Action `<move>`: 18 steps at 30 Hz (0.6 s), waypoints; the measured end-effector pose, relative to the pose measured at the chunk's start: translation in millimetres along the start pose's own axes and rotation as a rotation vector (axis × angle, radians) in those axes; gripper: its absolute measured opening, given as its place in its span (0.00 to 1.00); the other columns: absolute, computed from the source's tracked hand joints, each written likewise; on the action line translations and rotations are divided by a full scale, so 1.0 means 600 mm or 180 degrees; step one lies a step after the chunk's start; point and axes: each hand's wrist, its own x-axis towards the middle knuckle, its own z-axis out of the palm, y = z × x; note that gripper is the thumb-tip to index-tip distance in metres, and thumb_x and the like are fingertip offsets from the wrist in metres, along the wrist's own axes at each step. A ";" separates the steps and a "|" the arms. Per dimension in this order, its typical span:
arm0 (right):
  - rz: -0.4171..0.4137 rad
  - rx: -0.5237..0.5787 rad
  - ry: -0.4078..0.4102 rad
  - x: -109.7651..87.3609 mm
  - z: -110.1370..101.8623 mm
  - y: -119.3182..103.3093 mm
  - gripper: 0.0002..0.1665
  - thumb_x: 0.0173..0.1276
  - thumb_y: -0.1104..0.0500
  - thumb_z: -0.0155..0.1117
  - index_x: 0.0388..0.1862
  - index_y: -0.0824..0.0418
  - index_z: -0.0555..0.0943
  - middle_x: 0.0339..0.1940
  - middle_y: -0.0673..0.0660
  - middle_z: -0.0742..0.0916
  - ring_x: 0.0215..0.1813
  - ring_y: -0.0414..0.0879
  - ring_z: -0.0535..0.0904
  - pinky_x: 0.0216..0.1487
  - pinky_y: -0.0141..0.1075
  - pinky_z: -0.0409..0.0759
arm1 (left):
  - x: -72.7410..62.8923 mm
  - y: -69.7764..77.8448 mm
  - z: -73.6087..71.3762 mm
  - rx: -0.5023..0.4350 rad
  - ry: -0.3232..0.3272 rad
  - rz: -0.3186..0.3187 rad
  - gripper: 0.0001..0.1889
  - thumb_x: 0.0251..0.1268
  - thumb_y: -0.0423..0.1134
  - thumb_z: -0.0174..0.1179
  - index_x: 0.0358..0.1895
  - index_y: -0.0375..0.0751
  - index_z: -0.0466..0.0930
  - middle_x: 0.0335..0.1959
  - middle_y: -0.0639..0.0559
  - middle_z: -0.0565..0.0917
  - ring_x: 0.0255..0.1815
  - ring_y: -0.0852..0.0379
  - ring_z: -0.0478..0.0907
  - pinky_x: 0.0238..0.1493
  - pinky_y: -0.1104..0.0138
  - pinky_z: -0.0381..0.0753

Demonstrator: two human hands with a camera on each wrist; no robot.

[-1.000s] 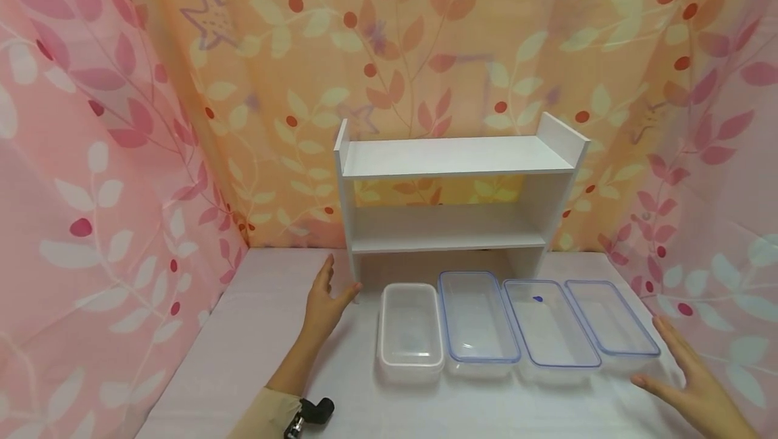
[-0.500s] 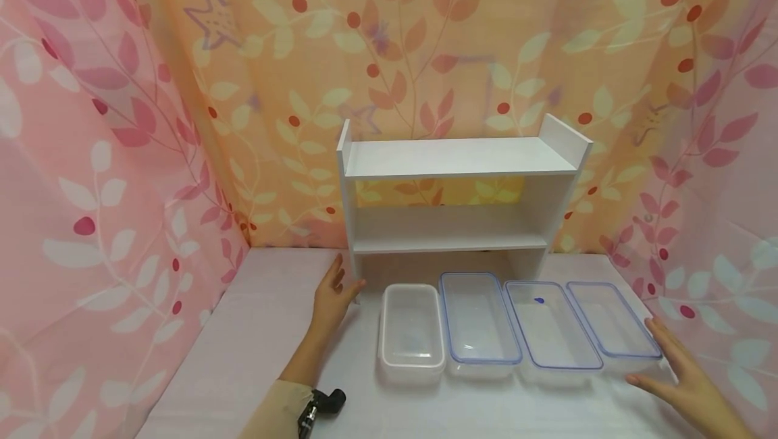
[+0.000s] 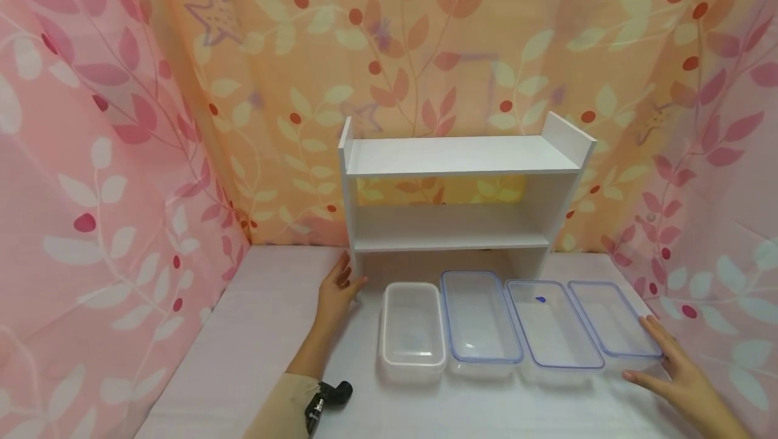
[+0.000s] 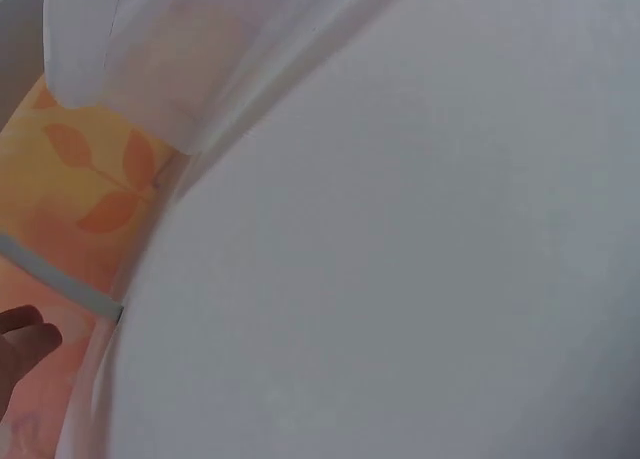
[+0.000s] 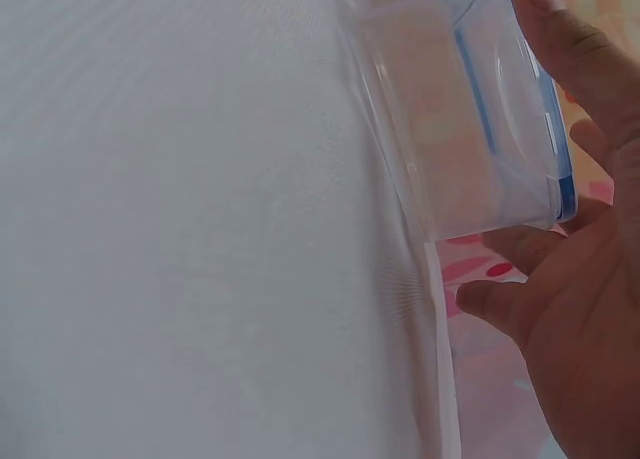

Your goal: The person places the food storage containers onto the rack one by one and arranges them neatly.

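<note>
My right hand is spread beside the front right corner of the rightmost clear food container, which has a blue rim. In the right wrist view its thumb lies by that blue rim and the other fingers stretch along the container's end; whether they touch is unclear. My left hand reaches to the lower left side of a white shelf, fingers extended and holding nothing. Only a few of its fingertips show in the left wrist view, near the shelf's edge.
Left of the rightmost container stand two more blue-rimmed containers and a white-rimmed one, in a row before the shelf. A white cloth covers the table. Patterned curtains enclose the back and both sides.
My left hand has moved slightly right, closer to the shelf's side. My right hand has shifted left, up to the rightmost container. The containers and shelf stay put.
</note>
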 end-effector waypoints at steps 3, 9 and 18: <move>0.0007 -0.0022 -0.0014 0.002 -0.002 0.003 0.61 0.65 0.68 0.73 0.86 0.50 0.46 0.80 0.25 0.42 0.71 0.10 0.35 0.63 0.07 0.40 | 0.000 0.000 0.005 -0.0024 0.0012 -0.0023 0.41 0.64 0.37 0.72 0.79 0.46 0.63 0.80 0.51 0.64 0.77 0.41 0.66 0.73 0.48 0.68; -0.0038 -0.0163 -0.0088 0.000 0.000 0.009 0.57 0.66 0.64 0.74 0.86 0.51 0.51 0.84 0.31 0.41 0.72 0.11 0.34 0.61 0.06 0.37 | -0.002 0.001 0.013 -0.0164 0.0021 -0.0035 0.38 0.64 0.35 0.72 0.77 0.53 0.67 0.76 0.49 0.72 0.72 0.37 0.72 0.64 0.58 0.79; -0.0091 -0.0063 -0.0086 0.001 0.008 0.022 0.58 0.63 0.68 0.74 0.85 0.57 0.51 0.82 0.30 0.38 0.72 0.13 0.32 0.62 0.07 0.36 | 0.002 -0.006 0.026 -0.0394 0.0120 0.0019 0.36 0.64 0.32 0.71 0.75 0.50 0.70 0.73 0.50 0.75 0.70 0.39 0.73 0.55 0.72 0.81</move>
